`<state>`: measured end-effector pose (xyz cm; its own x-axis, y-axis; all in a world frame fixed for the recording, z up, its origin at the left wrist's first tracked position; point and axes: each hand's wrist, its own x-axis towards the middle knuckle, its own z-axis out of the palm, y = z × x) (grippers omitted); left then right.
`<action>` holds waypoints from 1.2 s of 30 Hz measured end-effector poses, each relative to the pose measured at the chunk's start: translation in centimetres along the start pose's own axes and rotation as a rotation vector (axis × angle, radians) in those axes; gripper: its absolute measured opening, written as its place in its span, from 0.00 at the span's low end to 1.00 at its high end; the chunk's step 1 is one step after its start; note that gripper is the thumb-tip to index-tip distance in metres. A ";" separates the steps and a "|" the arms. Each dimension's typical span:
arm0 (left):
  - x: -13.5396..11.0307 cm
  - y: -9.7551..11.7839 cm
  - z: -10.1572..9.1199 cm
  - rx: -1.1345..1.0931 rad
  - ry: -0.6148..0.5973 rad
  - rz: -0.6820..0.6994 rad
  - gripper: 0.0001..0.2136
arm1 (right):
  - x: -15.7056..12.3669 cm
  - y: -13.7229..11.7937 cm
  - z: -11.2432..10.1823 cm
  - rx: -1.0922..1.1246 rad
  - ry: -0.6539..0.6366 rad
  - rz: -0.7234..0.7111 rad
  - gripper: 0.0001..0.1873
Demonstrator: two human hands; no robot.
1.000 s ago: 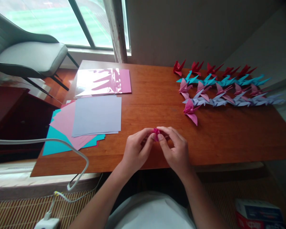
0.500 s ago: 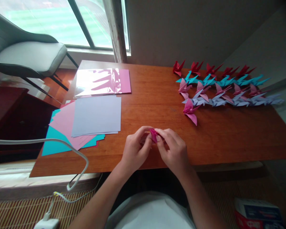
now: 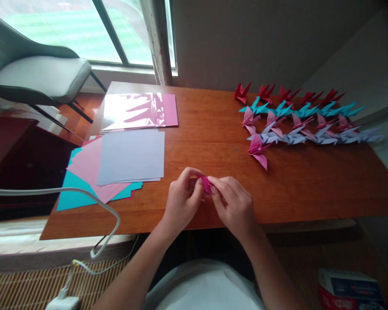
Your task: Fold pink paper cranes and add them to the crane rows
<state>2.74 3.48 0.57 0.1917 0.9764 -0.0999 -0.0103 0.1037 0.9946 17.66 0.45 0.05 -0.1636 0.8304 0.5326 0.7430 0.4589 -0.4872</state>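
Note:
A small folded piece of magenta paper point(image 3: 207, 185) is held between both hands, above the near part of the wooden table point(image 3: 200, 150). My left hand point(image 3: 183, 196) pinches its left side between thumb and fingers. On its right end, the thumb and fingertips of my right hand point(image 3: 234, 200) are closed. Fingers cover much of the paper, so its full shape is hidden. Beyond my right hand stands a finished magenta paper crane point(image 3: 258, 150).
Rows of red point(image 3: 242, 92), turquoise point(image 3: 257, 106), pink point(image 3: 250, 119) and pale lilac cranes point(image 3: 268, 137) stand at the right. Left lie lilac sheets point(image 3: 132, 155), pink and turquoise sheets point(image 3: 74, 191) and a plastic-wrapped paper pack point(image 3: 170, 110). A white cable point(image 3: 51, 190) crosses the near left.
The magenta paper has turned and shifted slightly left in my fingers, and more of its flat side shows. My left fingers have risen a little. Both hands keep their pinch.

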 end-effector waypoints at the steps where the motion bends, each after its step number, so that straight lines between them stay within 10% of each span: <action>1: 0.0 0.0 0.0 -0.005 -0.003 -0.005 0.06 | 0.0 -0.1 -0.1 0.001 0.004 -0.001 0.17; 12: 0.4 0.0 -0.6 -0.136 0.003 0.019 0.11 | -0.1 0.0 -0.6 0.033 0.103 -0.010 0.18; 21: 0.3 -0.2 -0.5 -0.027 0.134 0.110 0.06 | -0.7 -0.2 0.1 0.230 0.201 0.460 0.01; 27: 0.1 -0.8 -0.2 0.276 0.142 0.322 0.07 | -0.4 -0.3 0.2 0.102 0.119 0.299 0.14; 36: -0.3 -0.7 0.3 0.524 0.151 0.560 0.10 | -0.3 -0.3 0.3 -0.156 0.029 0.223 0.08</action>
<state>2.99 3.07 -0.13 0.1583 0.8762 0.4552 0.4059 -0.4780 0.7790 17.27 0.15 -0.19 0.0322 0.8949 0.4451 0.8498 0.2099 -0.4835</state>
